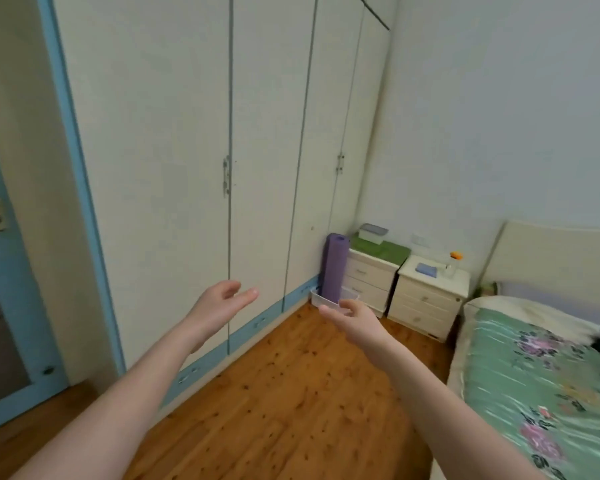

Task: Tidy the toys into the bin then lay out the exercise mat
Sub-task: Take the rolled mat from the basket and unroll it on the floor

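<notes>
Our left hand and right hand ahead, fingers loose, empty. Mat step, we judge; next calls for gripping the upright purple mat at the bin.

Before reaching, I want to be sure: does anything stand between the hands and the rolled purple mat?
Nothing visible does. The left hand and right hand are empty; only bare wooden floor lies before the mat, upright by a clear bin.
</notes>
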`<state>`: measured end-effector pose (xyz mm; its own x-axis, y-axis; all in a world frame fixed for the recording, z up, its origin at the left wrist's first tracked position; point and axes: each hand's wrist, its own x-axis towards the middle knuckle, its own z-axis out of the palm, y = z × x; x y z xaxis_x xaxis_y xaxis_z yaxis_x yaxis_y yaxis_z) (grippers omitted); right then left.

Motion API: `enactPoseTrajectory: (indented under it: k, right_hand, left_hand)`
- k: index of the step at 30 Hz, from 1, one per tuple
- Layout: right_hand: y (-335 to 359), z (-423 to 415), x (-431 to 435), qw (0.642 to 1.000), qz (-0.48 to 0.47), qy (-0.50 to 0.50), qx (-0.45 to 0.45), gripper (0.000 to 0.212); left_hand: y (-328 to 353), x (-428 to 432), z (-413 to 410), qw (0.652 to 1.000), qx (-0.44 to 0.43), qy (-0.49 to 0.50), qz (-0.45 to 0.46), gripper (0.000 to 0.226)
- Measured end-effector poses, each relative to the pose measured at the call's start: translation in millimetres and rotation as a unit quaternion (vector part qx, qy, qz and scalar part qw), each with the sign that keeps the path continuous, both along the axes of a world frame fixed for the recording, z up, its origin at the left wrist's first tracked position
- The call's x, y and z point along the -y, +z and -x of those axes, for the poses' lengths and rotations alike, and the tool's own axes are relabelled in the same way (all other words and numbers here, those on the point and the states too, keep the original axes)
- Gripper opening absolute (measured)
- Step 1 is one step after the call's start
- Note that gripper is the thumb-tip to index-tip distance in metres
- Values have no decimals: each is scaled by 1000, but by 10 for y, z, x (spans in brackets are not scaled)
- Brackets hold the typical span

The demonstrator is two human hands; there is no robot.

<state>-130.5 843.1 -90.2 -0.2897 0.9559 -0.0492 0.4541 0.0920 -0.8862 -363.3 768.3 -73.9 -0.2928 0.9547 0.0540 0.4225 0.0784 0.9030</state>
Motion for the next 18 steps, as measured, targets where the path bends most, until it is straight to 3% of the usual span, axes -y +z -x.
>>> enactPoseTrajectory:
  k: [10,18]
  right_hand:
    - [-123,-380,-1983,995,28,-99,-4,73]
    - [-259,-323,-4098,990,32,-139,-7,76]
  left_hand:
    - [-161,-2283,-148,995,-22,-73,64,67]
    - [-355,-4622,-261,993,-11,-99,61,62]
